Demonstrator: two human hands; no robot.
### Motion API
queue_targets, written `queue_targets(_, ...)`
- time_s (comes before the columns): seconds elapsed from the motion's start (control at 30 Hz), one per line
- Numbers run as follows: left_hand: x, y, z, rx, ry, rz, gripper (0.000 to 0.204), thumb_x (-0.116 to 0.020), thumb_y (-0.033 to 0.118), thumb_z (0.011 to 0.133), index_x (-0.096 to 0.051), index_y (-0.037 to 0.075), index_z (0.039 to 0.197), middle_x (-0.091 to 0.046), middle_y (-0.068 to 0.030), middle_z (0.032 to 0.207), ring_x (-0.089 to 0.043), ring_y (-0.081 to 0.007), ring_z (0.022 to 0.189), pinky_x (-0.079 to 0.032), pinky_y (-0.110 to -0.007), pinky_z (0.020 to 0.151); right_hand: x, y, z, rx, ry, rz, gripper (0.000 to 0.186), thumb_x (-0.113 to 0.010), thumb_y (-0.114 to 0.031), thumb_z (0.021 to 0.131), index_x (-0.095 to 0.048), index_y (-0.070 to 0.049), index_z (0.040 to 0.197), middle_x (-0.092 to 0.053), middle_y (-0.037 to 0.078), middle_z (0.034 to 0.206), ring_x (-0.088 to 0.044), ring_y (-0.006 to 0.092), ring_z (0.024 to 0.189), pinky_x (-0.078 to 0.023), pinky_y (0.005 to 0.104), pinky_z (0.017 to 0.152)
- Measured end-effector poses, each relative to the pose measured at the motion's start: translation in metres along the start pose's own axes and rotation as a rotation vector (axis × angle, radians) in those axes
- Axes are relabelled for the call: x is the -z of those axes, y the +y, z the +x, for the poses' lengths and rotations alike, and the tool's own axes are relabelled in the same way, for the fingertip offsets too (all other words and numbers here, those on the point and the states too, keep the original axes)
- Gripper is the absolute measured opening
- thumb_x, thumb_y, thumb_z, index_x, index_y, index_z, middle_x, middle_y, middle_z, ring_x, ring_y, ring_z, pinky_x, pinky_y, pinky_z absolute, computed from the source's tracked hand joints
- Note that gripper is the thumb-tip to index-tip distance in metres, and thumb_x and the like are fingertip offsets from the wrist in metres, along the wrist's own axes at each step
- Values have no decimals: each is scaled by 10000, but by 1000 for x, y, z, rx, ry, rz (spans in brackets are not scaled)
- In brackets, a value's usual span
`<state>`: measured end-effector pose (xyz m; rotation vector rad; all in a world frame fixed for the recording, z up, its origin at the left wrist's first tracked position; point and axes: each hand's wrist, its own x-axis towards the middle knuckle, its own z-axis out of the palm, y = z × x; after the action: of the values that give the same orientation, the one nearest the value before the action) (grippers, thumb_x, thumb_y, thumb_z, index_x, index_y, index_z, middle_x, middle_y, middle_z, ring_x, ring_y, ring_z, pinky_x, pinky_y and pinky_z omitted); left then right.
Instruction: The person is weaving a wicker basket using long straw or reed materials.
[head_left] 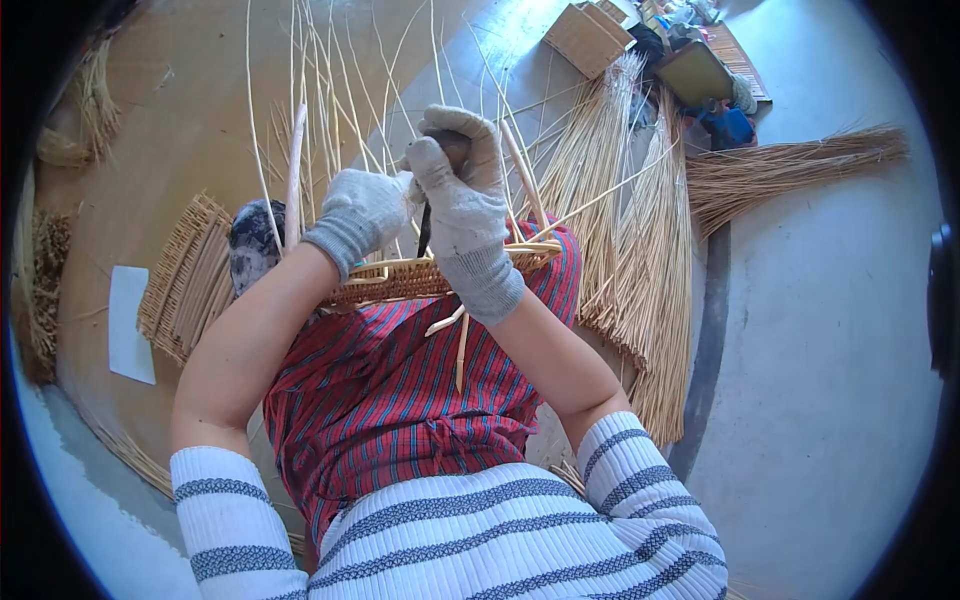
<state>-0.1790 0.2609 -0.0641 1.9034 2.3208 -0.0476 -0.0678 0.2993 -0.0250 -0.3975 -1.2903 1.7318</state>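
Both hands wear pale knitted gloves and meet above a half-woven wicker basket (400, 282) on my lap. My right hand (465, 200) is closed around a hand tool (453, 150) with a rounded brown handle and a dark, narrow blade pointing down toward the weave. My left hand (365, 210) is closed, its fingertips against the right hand; whatever they pinch is hidden. Long thin rods rise from the basket and fan out away from me. Two thicker stakes (296, 180) stand at its sides. Several cut rod ends (461, 352) stick out on the near side.
Large bundles of wicker rods (640, 270) lie on the floor at the right. Another bundle (800, 170) lies beyond them. At the left is a woven panel (185, 280) beside a white sheet (131, 325). Boxes (588, 40) and assorted items are piled at the far right.
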Motion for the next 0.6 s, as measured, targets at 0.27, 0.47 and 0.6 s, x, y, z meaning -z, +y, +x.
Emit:
queue_targets(0.27, 17, 1, -4, -64, -147, 97, 347, -446, 362, 975, -679, 109, 1022, -739, -118, 843, -729, -279, 796, -554, -438, 638, -6, 0, -6, 117, 6, 11, 342, -732, 73, 829, -601, -73, 1109, -638, -17, 924, -604, 45, 830, -518, 209, 773)
queue_targets(0.47, 22, 4, -8, -76, -162, 171, 340, -423, 341, 984, -680, 125, 1034, -742, -99, 864, -730, -269, 795, -556, -438, 644, -10, -2, -4, 124, -5, -48, 260, -714, -17, 890, -587, -64, 1111, -655, 10, 865, -565, 49, 669, -488, 209, 598)
queue_targets(0.6, 24, 4, -8, -36, -180, 122, 344, -423, 369, 984, -673, 151, 1073, -743, -100, 887, -730, -270, 816, -558, -440, 662, -10, -2, -7, 96, -5, -58, 254, -713, -15, 889, -590, -61, 1106, -653, 12, 862, -566, 51, 672, -492, 210, 608)
